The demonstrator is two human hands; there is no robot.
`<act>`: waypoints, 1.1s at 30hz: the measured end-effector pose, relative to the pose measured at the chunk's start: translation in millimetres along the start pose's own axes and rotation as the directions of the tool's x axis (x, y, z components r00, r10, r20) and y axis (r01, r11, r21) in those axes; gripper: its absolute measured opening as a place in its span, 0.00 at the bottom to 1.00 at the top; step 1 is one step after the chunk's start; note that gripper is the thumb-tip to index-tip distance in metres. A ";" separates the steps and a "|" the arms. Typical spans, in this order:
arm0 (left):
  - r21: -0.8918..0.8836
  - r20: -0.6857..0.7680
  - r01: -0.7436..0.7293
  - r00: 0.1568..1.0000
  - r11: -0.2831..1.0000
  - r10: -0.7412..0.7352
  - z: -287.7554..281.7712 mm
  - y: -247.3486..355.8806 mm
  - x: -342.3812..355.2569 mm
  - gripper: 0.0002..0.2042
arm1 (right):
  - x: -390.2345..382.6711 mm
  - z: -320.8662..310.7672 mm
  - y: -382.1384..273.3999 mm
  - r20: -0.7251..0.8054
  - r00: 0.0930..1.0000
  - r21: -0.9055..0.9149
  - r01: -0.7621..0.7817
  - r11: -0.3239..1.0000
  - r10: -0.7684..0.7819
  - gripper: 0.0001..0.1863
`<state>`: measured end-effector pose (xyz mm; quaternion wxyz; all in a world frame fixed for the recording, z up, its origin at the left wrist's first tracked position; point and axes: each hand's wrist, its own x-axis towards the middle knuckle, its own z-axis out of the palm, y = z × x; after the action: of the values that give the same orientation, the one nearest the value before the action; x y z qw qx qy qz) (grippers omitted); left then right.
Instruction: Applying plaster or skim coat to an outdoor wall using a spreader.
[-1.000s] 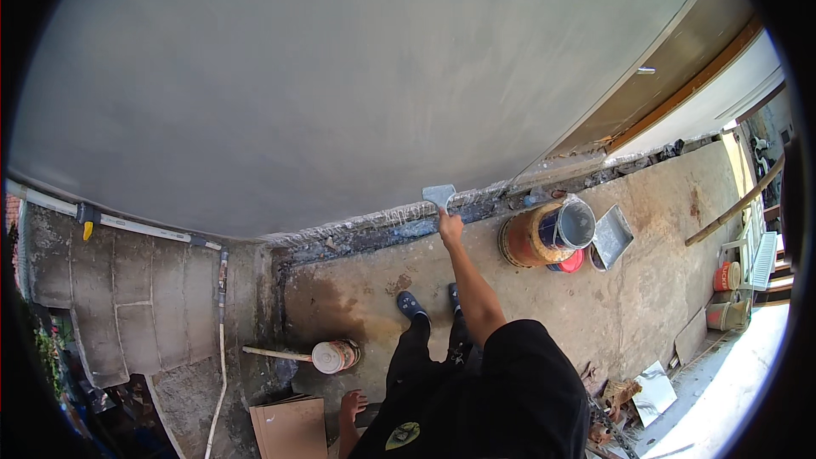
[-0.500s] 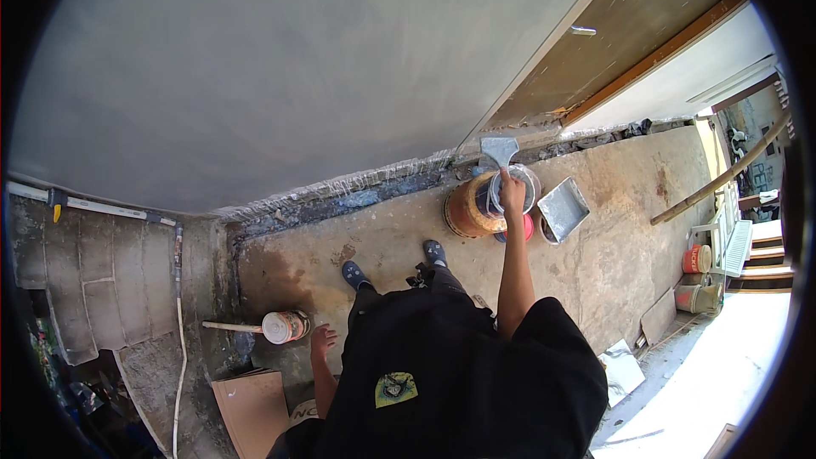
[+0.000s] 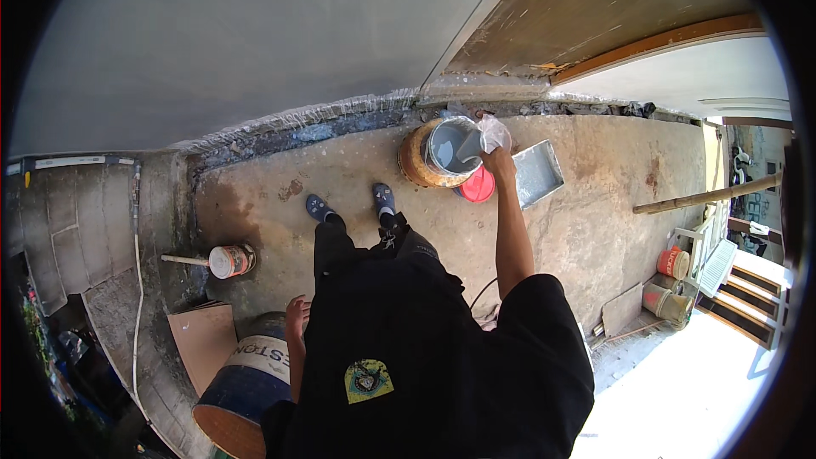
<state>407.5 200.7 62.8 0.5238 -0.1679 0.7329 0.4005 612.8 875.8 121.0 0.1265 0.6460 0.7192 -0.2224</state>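
My right hand (image 3: pixel 499 163) grips the handle of a wide flat paintbrush (image 3: pixel 468 148) coated in grey. The brush head is tilted into the open bucket of grey paint (image 3: pixel 444 146), which sits on a rusty orange-brown drum (image 3: pixel 415 157). Beside my right wrist, a translucent plastic tub or bag (image 3: pixel 495 133) leans by the bucket. Below it shows a red-pink pail (image 3: pixel 478 187), and to the right lies a shallow grey paint tray (image 3: pixel 537 173). Holding nothing, my left hand (image 3: pixel 297 314) hangs at my side with its fingers apart, near a blue and white drum (image 3: pixel 257 355).
The grey wall (image 3: pixel 246 42) and a brown panel (image 3: pixel 586 8) rise ahead. At left are a small paint can (image 3: pixel 231 262) with a stick and cardboard (image 3: pixel 202 342). A bamboo pole (image 3: pixel 705 194) and buckets (image 3: pixel 669 304) stand at right.
My right hand has lowered the brush from above the bucket's far side into it. The view has shifted, bringing the blue and white drum in beside my left hand.
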 end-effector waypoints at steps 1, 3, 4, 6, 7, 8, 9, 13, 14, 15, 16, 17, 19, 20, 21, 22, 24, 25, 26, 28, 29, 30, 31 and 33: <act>0.309 0.041 -0.042 0.999 0.950 0.031 -2.5 -14.1 -13.2 0.17 | 4.3 7.1 -4.5 0.063 0.998 -0.028 0.012 1.000 -0.011 0.29; 0.611 0.076 -0.050 0.997 0.790 0.004 -10.1 -41.7 -25.0 0.16 | 23.2 17.9 -27.9 0.132 0.990 -0.048 0.048 0.998 -0.042 0.27; 0.606 0.071 -0.040 0.997 0.795 -0.003 -3.0 -38.1 -33.8 0.16 | 32.5 31.1 -32.8 0.144 0.989 -0.106 0.040 0.994 -0.024 0.26; 0.395 -0.072 0.140 0.990 0.908 -0.122 12.6 -20.8 -68.7 0.17 | 50.1 52.9 -36.3 0.173 0.985 -0.178 0.030 0.984 0.001 0.24; 0.407 -0.041 0.116 0.993 0.906 -0.109 7.6 -23.9 -74.1 0.18 | 56.7 58.6 -44.1 0.227 0.973 -0.223 0.028 0.975 0.024 0.22; 0.400 -0.055 0.130 0.991 0.907 -0.118 2.7 -30.6 -80.3 0.18 | 63.1 65.9 -51.8 0.276 0.960 -0.265 0.030 0.964 0.046 0.20; 0.239 -0.086 0.146 0.988 0.960 -0.129 -1.2 -37.8 -88.4 0.18 | 65.7 73.4 -56.6 0.259 0.964 -0.285 0.024 0.958 0.053 0.18; 0.069 -0.169 0.116 0.980 0.991 -0.103 8.4 -13.0 -119.3 0.16 | 84.2 102.8 -63.8 0.359 0.932 -0.287 0.055 0.956 0.054 0.18; 0.061 -0.189 0.097 0.978 0.993 -0.084 9.4 -8.5 -124.4 0.16 | 89.2 107.4 -61.4 0.365 0.930 -0.286 0.065 0.956 0.046 0.18; 0.058 -0.230 0.117 0.968 0.991 -0.101 11.3 -3.7 -127.4 0.15 | 93.0 111.4 -57.2 0.362 0.930 -0.292 0.051 0.955 0.061 0.18; 0.051 -0.244 0.122 0.964 0.991 -0.106 10.5 -5.5 -133.2 0.15 | 93.2 116.2 -56.2 0.363 0.929 -0.298 0.042 0.954 0.072 0.18; 0.037 -0.239 0.118 0.965 0.992 -0.105 10.5 -7.5 -138.6 0.15 | 95.6 120.0 -56.8 0.372 0.926 -0.298 0.055 0.953 0.063 0.18; 0.012 -0.235 0.116 0.966 0.993 -0.110 11.6 -15.0 -143.9 0.15 | 101.5 123.1 -60.6 0.392 0.916 -0.291 0.033 0.956 0.087 0.19; 0.000 -0.242 0.116 0.964 0.993 -0.113 11.5 -21.2 -148.1 0.15 | 102.4 123.8 -63.7 0.399 0.912 -0.289 0.023 0.957 0.098 0.19; 0.004 -0.233 0.139 0.963 0.990 -0.134 11.9 -27.5 -151.9 0.15 | 97.9 124.4 -61.9 0.395 0.915 -0.293 0.034 0.956 0.089 0.20; 0.005 -0.222 0.159 0.963 0.987 -0.154 15.4 -33.0 -154.9 0.16 | 94.9 123.7 -61.6 0.391 0.917 -0.298 0.048 0.953 0.076 0.20; 0.013 -0.220 0.143 0.966 0.990 -0.137 10.1 -53.6 -150.3 0.16 | 91.2 122.8 -59.7 0.387 0.919 -0.283 0.037 0.958 0.079 0.21; -0.026 -0.190 0.133 0.972 0.991 -0.136 10.2 -59.7 -144.7 0.16 | 92.0 121.3 -58.2 0.378 0.923 -0.285 0.044 0.958 0.070 0.21; -0.061 -0.161 0.127 0.978 0.990 -0.135 9.5 -64.6 -141.2 0.16 | 89.1 120.3 -55.7 0.377 0.924 -0.277 0.051 0.960 0.060 0.22; -0.072 -0.169 0.121 0.977 0.990 -0.131 13.1 -71.2 -127.3 0.15 | 79.7 113.1 -52.7 0.367 0.929 -0.271 0.065 0.960 0.040 0.23; -0.092 -0.167 0.054 0.984 0.994 -0.068 17.3 -68.5 -125.5 0.15 | 72.0 110.0 -56.7 0.338 0.941 -0.275 0.085 0.958 0.014 0.22; -0.108 -0.163 -0.014 0.987 0.994 -0.003 20.7 -64.5 -120.9 0.15 | 63.7 105.6 -58.7 0.306 0.952 -0.279 0.100 0.955 -0.011 0.21; -0.038 -0.203 0.077 0.976 0.996 -0.083 21.6 -53.0 -105.9 0.14 | 63.4 103.1 -44.6 0.274 0.961 -0.249 0.114 0.962 -0.044 0.22; -0.036 -0.194 0.079 0.977 0.996 -0.084 23.9 -48.8 -88.9 0.14 | 39.4 89.7 -41.0 0.240 0.968 -0.203 0.129 0.971 -0.078 0.25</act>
<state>490.2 173.2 119.8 0.4628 -0.2435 0.7677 0.3704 557.7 864.1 31.0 0.2669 0.5594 0.7526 -0.2224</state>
